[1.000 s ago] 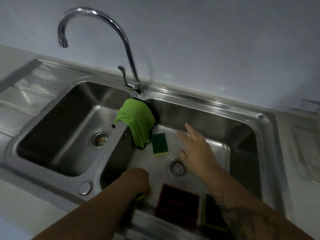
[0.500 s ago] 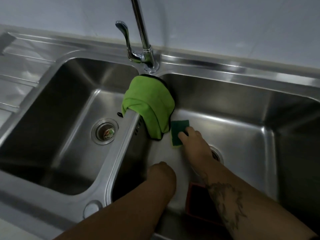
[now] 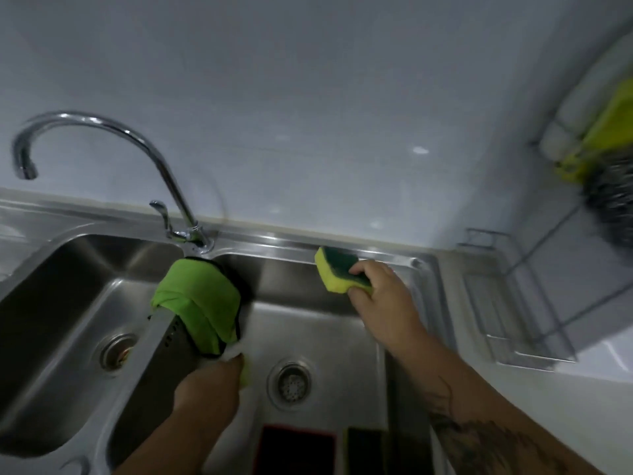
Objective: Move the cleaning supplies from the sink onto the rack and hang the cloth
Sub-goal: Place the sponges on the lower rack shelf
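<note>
Right hand (image 3: 380, 296) is closed around a yellow sponge with a green scouring face (image 3: 340, 270), thumb below and fingers over the top, and holds it clear above the back right corner of the right-hand basin (image 3: 329, 341), near the sink's rear rim and not yet at the wire rack (image 3: 513, 303), which stands on the counter just right of the sink. Left hand (image 3: 210, 385) is low in the same basin beside the drain (image 3: 291, 382), curled around something pale yellow-green; what the item is cannot be made out, nor how firm the hold is. The green cloth (image 3: 200, 299) is draped over the divider between the two basins, below the tap (image 3: 102, 149), and is not hung. Two further dark items, one red-edged (image 3: 294, 447) and one narrower (image 3: 364, 447), lie on the basin floor at the near edge. At the far right a blurred yellow and dark shape (image 3: 606, 159) sits high by the wall; whether it is on a rack cannot be told. Assessment: the task is at an early stage. One sponge is in transit, nothing is confirmed placed on the wire rack, and the remaining basin items and the cloth are outstanding.
</note>
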Available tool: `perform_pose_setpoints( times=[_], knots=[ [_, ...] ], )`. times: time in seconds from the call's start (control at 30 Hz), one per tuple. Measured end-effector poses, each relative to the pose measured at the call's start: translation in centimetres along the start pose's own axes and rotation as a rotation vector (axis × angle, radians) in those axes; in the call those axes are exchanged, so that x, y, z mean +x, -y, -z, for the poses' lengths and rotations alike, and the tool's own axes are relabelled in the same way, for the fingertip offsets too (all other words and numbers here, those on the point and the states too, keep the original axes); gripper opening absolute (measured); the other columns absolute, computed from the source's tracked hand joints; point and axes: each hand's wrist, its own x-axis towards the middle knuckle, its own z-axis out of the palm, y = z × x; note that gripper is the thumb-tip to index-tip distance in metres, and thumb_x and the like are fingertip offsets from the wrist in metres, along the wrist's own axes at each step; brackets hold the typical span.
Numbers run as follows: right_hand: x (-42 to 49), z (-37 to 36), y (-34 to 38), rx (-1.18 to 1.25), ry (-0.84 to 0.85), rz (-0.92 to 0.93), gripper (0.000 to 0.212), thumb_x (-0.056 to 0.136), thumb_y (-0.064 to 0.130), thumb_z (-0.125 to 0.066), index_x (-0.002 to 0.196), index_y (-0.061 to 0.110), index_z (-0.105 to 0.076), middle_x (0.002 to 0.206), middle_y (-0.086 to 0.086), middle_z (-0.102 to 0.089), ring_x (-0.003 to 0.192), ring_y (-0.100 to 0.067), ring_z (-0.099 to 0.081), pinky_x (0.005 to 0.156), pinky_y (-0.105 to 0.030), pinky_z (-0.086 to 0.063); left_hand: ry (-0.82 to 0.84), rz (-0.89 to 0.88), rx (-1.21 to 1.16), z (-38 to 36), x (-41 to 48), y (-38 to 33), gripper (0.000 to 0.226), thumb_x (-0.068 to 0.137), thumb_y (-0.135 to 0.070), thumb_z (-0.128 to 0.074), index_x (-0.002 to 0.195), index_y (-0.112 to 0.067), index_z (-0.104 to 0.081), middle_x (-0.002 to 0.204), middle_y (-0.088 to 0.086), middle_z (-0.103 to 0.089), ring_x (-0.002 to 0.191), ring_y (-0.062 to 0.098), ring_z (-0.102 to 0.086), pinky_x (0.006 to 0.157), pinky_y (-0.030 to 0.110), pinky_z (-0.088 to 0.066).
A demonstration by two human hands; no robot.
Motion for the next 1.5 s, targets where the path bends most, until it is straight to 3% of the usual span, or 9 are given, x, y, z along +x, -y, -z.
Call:
perform_pose_setpoints(
  times=[0.07, 0.23, 0.4, 0.77, 1.0, 1.13, 1.23, 1.33, 1.5],
  knots=[
    [0.0, 5.9, -0.9, -0.025, -0.088, -0.007, 0.028, 0.080, 0.010, -0.065, 0.107, 0.013, -0.063, 0.109, -0.003, -0.062, 0.094, -0.007, -0.047, 0.080, -0.019, -0.034, -0.102, -0.007, -0.032, 2.0, -0.7, -2.4, 0.054, 0.098, -0.030, -0.035, 0.150, -0.039, -0.022, 0.139, -0.011, -0.053, 0.122, 0.012, -0.057, 0.094, 0.027, -0.046],
    [-0.8, 16.1, -6.1, -0.156, -0.315, -0.130, 0.025, 0.081, 0.012, -0.062, 0.105, 0.011, -0.060, 0.105, -0.012, -0.064, 0.093, -0.029, -0.059, 0.079, -0.035, -0.048, -0.263, -0.012, -0.165, 5.0, -2.6, -9.1, 0.046, 0.095, -0.024, -0.035, 0.138, -0.039, -0.033, 0.118, -0.004, -0.068, 0.105, 0.019, -0.067, 0.082, 0.033, -0.051],
    [-2.0, 18.5, -11.5, -0.353, -0.151, -0.490, 0.026, 0.089, 0.016, -0.047, 0.113, 0.018, -0.057, 0.106, -0.013, -0.066, 0.095, -0.032, -0.062, 0.075, -0.031, -0.047, -0.293, -0.068, -0.152, 5.0, -3.8, -12.8, 0.036, 0.091, -0.036, -0.043, 0.127, -0.038, -0.045, 0.104, -0.006, -0.069, 0.098, 0.014, -0.068, 0.077, 0.030, -0.051],
    [0.0, 16.7, -13.8, -0.718, 0.096, -0.470, 0.026, 0.090, 0.015, -0.052, 0.115, 0.018, -0.056, 0.108, -0.005, -0.067, 0.098, -0.024, -0.065, 0.074, -0.033, -0.052, -0.336, -0.043, -0.298, 7.2, -4.7, -12.0, 0.033, 0.094, -0.053, -0.037, 0.126, -0.055, -0.040, 0.109, -0.013, -0.069, 0.098, 0.012, -0.066, 0.083, 0.030, -0.052],
    [1.8, 17.9, -10.0, -0.561, 0.148, -0.457, 0.038, 0.101, 0.004, -0.025, 0.137, 0.002, -0.036, 0.147, -0.018, -0.037, 0.135, -0.031, -0.035, 0.107, -0.037, -0.029, -0.339, 0.005, -0.286, 9.2, -4.1, -12.1, 0.038, 0.095, -0.051, -0.037, 0.132, -0.059, -0.034, 0.119, -0.011, -0.067, 0.107, 0.013, -0.065, 0.086, 0.028, -0.050],
    [2.2, 17.9, -10.1, -0.544, 0.250, -0.379, 0.039, 0.100, 0.005, -0.029, 0.138, -0.001, -0.036, 0.147, -0.022, -0.036, 0.133, -0.036, -0.037, 0.100, -0.032, -0.036, -0.329, -0.005, -0.195, 9.7, -2.6, -13.1, 0.047, 0.095, -0.040, -0.042, 0.138, -0.057, -0.031, 0.119, -0.008, -0.068, 0.106, 0.016, -0.066, 0.082, 0.030, -0.053],
    [1.0, 16.8, -13.3, -0.424, 0.129, -0.460, 0.038, 0.095, 0.018, -0.043, 0.133, 0.012, -0.045, 0.139, -0.012, -0.048, 0.120, -0.034, -0.048, 0.066, -0.016, -0.041, -0.331, -0.036, -0.200, 10.6, -1.7, -14.4, 0.040, 0.097, -0.047, -0.039, 0.136, -0.056, -0.034, 0.123, -0.009, -0.067, 0.108, 0.016, -0.065, 0.086, 0.031, -0.053],
    [-1.6, 16.1, -14.3, -0.400, 0.018, -0.375, 0.044, 0.086, 0.030, -0.047, 0.129, 0.020, -0.045, 0.130, -0.010, -0.053, 0.112, -0.030, -0.053, 0.085, -0.033, -0.050, -0.329, -0.068, -0.163, 12.9, -0.5, -16.7, 0.041, 0.100, -0.047, -0.035, 0.140, -0.054, -0.035, 0.128, -0.009, -0.064, 0.111, 0.014, -0.064, 0.091, 0.028, -0.049],
    [-8.2, 14.3, -14.7, -0.411, 0.044, -0.294, 0.051, 0.084, 0.048, -0.036, 0.113, 0.014, -0.060, 0.113, -0.008, -0.063, 0.098, -0.030, -0.060, 0.085, -0.042, -0.051, -0.410, -0.231, -0.175, 17.1, 3.3, -23.8, 0.053, 0.095, -0.029, -0.041, 0.144, -0.047, -0.032, 0.130, -0.001, -0.063, 0.110, 0.025, -0.063, 0.085, 0.035, -0.050]
  ],
)
